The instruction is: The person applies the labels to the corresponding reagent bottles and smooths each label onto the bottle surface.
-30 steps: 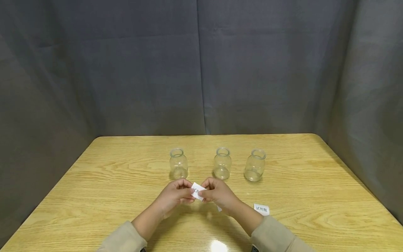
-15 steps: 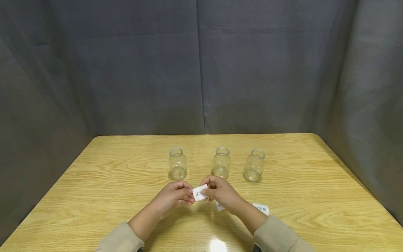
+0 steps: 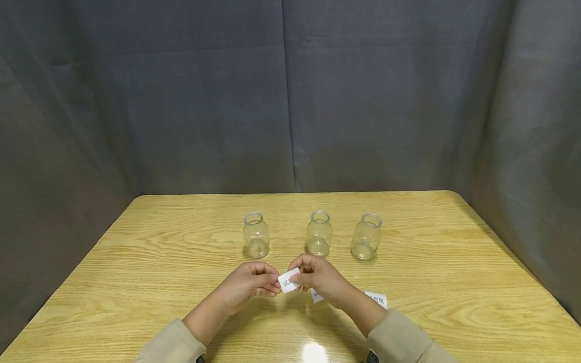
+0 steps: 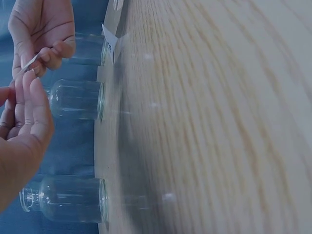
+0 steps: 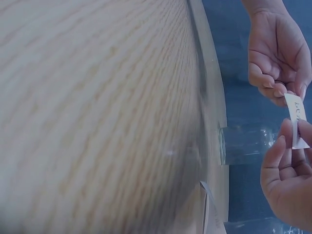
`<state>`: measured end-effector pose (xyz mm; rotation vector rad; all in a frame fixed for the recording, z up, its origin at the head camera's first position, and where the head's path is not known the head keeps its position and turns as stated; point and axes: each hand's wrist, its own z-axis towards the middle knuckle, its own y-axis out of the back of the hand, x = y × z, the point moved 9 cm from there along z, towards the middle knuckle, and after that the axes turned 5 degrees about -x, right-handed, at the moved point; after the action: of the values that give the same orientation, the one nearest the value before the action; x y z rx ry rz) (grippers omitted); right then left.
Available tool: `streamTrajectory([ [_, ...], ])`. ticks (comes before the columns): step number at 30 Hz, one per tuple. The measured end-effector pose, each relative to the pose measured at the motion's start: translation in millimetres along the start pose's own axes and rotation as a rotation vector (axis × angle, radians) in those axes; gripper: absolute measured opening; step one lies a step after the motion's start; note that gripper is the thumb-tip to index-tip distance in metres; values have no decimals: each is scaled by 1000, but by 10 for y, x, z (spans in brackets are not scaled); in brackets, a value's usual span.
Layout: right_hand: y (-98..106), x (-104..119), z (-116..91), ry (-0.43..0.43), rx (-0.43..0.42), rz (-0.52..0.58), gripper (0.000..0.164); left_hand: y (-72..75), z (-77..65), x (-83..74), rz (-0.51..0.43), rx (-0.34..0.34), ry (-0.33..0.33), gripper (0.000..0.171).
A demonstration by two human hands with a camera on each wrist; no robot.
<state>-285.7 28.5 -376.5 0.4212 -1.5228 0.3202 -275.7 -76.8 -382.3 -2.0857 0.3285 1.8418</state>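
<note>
A small white label with printed characters (image 3: 286, 283) is held up between the hands over the table. My right hand (image 3: 323, 280) pinches it, thumb across the printed face. At the opposite edge, my left hand (image 3: 247, 285) pinches a corner with thumb and fingertips; the right wrist view shows the label (image 5: 295, 109) bent slightly between both hands. Behind the hands, three clear glass jars stand upright: a left jar (image 3: 256, 237), a middle jar (image 3: 319, 236) and a right jar (image 3: 365, 238). None has a lid.
On the wooden table (image 3: 159, 262) lie a second label (image 3: 316, 296), partly hidden by the right hand, and another label (image 3: 376, 299) beside the right forearm. Grey cloth (image 3: 204, 111) hangs behind and along both sides.
The label between the hands has turned and shifted slightly right, and the right thumb covers a different part. More of the second label shows under the right hand. The jars stand still.
</note>
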Motion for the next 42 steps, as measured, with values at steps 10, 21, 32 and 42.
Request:
streamTrajectory([
  [10,-19,28,-11,7,30,18,18,10,17,26,-7,22,-5,11],
  [21,-24,29,5,8,37,33,20,9,10,8,-11,21,24,10],
  [32,-28,23,0,1,9,16,19,0,24,34,0,23,21,13],
  [42,-1,-29,2,-7,-54,-30,19,30,11,62,0,-15,14,15],
])
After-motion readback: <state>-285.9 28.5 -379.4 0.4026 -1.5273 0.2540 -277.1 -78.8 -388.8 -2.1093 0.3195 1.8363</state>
